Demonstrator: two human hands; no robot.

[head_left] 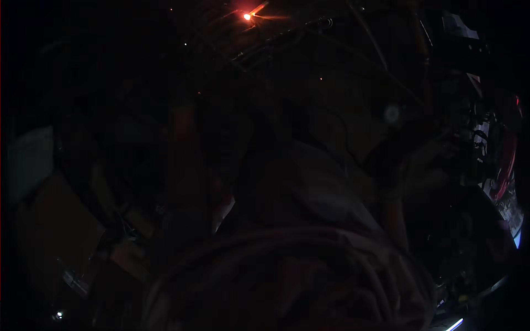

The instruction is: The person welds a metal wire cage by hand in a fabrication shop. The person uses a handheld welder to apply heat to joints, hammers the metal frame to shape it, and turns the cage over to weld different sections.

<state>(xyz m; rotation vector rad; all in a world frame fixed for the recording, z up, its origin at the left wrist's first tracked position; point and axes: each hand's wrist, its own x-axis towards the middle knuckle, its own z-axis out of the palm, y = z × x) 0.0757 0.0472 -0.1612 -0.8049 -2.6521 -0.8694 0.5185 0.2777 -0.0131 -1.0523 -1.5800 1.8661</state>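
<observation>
Nearly everything before me lies in deep darkness. At the top glows a small orange-red point of light [247, 16] with short bright streaks around it. My right forearm [395, 218] shows faintly to the right of my lap, and my right hand [386, 163] is only a dark shape above it. To the left, a dim reddish-brown upright shape [186, 149] may be my left arm; no hand or fingers can be made out there. What either hand holds or touches is lost in the dark. My clothed lap [326, 187] fills the lower middle.
Thin rods or wires [276, 39] catch light below the glow. A pale round spot [392, 113] shows right of centre. A red curved object [507, 165] stands at the far right, and a pale panel [32, 160] at the far left above a brown flat surface [58, 220].
</observation>
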